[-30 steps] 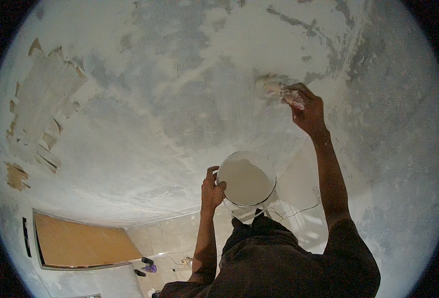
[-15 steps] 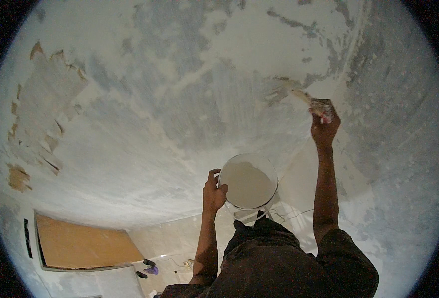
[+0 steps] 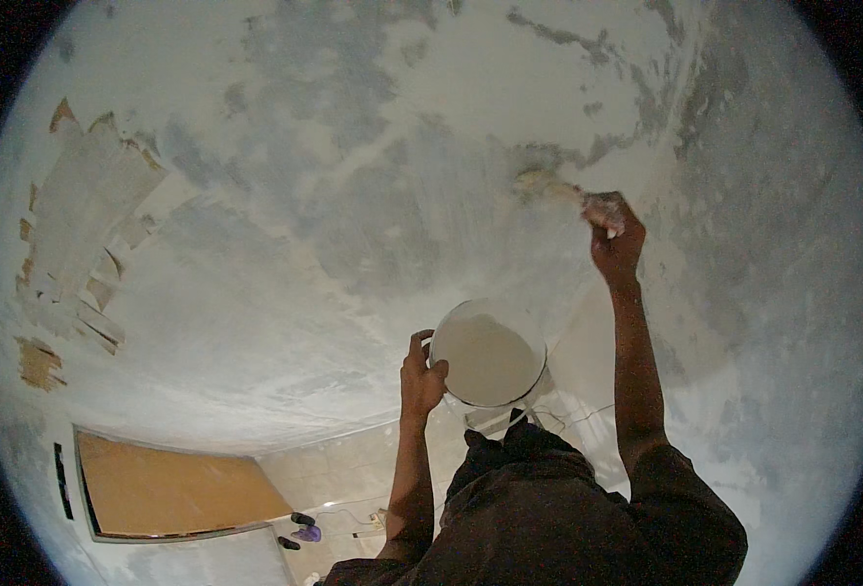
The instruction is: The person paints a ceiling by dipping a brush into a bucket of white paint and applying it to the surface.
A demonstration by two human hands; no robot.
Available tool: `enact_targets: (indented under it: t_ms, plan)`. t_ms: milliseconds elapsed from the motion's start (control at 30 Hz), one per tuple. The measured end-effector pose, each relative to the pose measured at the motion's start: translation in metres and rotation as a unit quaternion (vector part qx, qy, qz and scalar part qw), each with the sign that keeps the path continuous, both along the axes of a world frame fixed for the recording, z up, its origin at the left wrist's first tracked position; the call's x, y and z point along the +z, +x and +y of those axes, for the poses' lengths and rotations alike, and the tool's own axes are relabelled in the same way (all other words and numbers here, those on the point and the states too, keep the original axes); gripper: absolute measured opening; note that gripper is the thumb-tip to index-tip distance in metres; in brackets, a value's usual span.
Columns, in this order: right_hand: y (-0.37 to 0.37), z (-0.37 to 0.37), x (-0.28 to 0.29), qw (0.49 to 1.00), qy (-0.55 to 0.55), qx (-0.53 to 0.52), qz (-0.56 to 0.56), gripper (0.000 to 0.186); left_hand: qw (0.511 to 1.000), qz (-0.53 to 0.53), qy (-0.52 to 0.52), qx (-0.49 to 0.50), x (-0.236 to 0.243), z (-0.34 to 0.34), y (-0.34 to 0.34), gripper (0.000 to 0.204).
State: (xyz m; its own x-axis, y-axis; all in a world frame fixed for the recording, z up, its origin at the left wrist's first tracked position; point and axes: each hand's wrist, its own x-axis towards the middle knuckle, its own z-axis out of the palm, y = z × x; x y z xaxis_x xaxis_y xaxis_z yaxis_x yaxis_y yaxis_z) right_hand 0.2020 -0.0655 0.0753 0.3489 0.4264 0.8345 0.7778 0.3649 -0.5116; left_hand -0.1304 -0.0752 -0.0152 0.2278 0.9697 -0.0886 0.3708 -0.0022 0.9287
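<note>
My left hand (image 3: 421, 376) grips the left rim of a white bucket (image 3: 487, 355) holding pale, off-white liquid, held in front of my waist. My right hand (image 3: 615, 239) is raised at upper right, closed round the paint-smeared handle of a brush (image 3: 548, 184). The blurred bristles lie against the mottled white and grey wall (image 3: 334, 215), just left of a corner line. I cannot make out exactly how wet the wall is there.
Peeling patches (image 3: 89, 225) mark the wall's left side. At lower left are an orange-tan door (image 3: 177, 481), dark shoes (image 3: 290, 542), a purple item (image 3: 306, 534) and a cord on the tiled floor (image 3: 334, 459). The wall bends round to my right.
My right hand and brush moved right and down by half a second ago, then back left and slightly up. My left hand with the bucket has shifted very slightly.
</note>
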Motion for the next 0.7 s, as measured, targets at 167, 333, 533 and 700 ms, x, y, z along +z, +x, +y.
enact_targets:
  t_ms: [167,333,533,700]
  plan:
    - [0.013,0.005,-0.003,0.994,0.099,0.034,0.017,0.011,0.999,-0.017,0.05,0.005,-0.034,0.008,-0.006,0.059]
    - [-0.011,0.008,-0.013,0.999,0.009,0.054,0.0,0.017,1.0,-0.016,0.021,0.01,-0.021,0.006,-0.005,0.058]
    - [-0.01,0.003,-0.024,0.995,0.043,-0.016,0.091,0.005,0.999,-0.041,-0.011,0.019,-0.025,0.006,-0.002,0.059]
    - [-0.012,0.013,-0.037,0.997,0.005,-0.031,0.072,0.004,1.0,-0.013,0.013,0.006,-0.015,0.002,-0.002,0.06]
